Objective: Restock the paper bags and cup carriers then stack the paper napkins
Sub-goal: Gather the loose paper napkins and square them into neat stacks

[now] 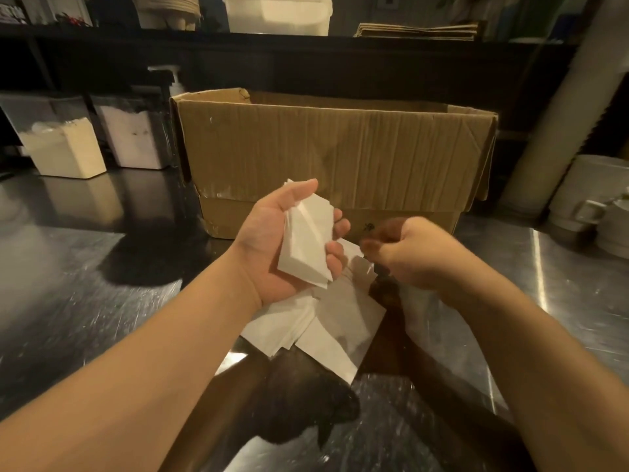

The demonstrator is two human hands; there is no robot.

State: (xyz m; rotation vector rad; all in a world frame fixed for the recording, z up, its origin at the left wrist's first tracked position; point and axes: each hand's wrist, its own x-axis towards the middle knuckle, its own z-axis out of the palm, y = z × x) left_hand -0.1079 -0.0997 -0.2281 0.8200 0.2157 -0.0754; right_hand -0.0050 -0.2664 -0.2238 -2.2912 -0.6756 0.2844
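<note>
Left hand (272,240), palm up above the table (85,301): grip curled round a stack of napkins (308,243). Right hand (405,253) blurred, fingers curled; contents cannot be determined. Loose napkins (316,325) lie on the table below, before the cardboard box (333,155).

A scratched steel counter (85,301) fills the lower frame, catching dim warm light in streaks. At upper left stand two clear bins (61,137) of pale powder, with a pump bottle (175,83) just behind them. A dark shelf (306,39) crosses the top, bearing a white tub (277,11). A pale pillar (558,110) rises at right, white crockery (592,195) beside it.
</note>
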